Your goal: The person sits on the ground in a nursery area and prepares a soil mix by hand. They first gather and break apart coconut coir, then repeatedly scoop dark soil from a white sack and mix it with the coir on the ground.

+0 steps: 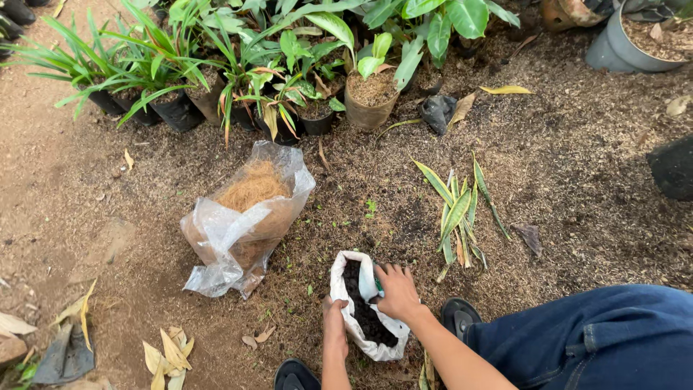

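bare dirt ground (577, 166), potted plants (238, 79) behind. left hand (334, 328) and right hand (396, 291) both grip a soft white bag (345, 278) of dark crumbly soil.

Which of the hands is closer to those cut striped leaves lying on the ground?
Right. The right hand grips the white bag's rim, just left of the leaves; the left hand holds the bag's far side.
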